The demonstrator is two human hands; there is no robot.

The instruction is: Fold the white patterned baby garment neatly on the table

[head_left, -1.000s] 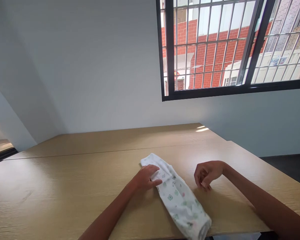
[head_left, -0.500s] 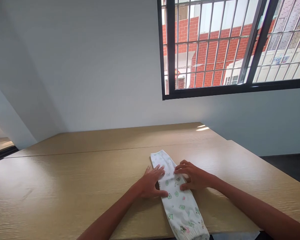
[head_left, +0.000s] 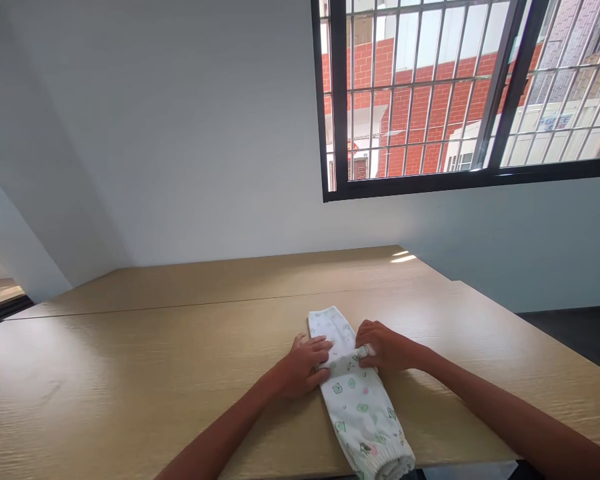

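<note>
A long folded white cloth garment (head_left: pixel 360 407) with a green and pink print lies lengthwise on the table. Its gathered elastic end is at the near table edge, and its flat end points toward the wall. My left hand (head_left: pixel 303 367) rests on its left side, fingers stretched over the cloth and thumb apart from them. On the right side, my right hand (head_left: pixel 383 345) pinches the fabric between thumb and fingers. A raised fold runs across the garment between both hands. The fingertips of my right hand are partly hidden by the cloth.
The pale wooden table (head_left: pixel 155 373) spreads to both sides, with a seam along its back part. Behind it stands a plain wall (head_left: pixel 205 133) with a black-framed barred window (head_left: pixel 415 180). Dark floor (head_left: pixel 570 333) shows at the right.
My right hand has closed on the cloth's right edge and lifted a fold there. My left hand's fingers have shifted slightly nearer the fold. The garment's far end has moved a little right.
</note>
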